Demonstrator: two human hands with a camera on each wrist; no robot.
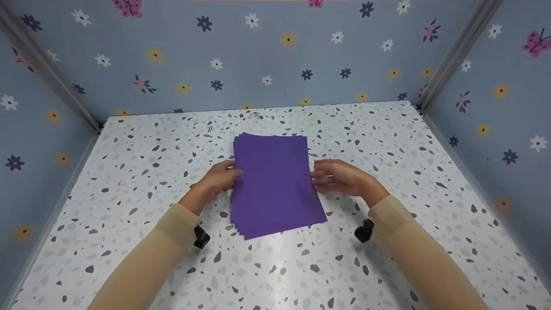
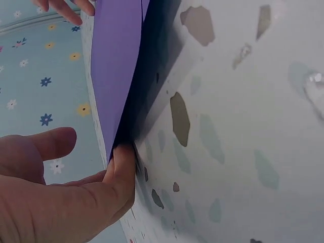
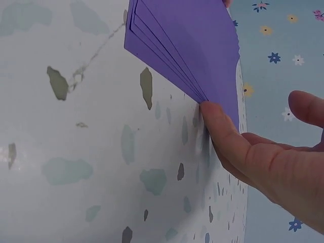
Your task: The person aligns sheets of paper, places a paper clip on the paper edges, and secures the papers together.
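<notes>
Middle of the bench: purple sheets roughly stacked. Corners fan out, so squaring looks partly done; flush edges to go. Left hand and right hand touch opposite sides, neither gripping.

Left arm in long beige sleeve: I see it angle forward and inward.
Right arm in matching sleeve: nearly mirrors it.
Bare left hand: fingers lightly bent, left thumb standing apart from them.
Bare right hand: fingers pointing inward, and I make out the right thumb raised clear of them.
</notes>
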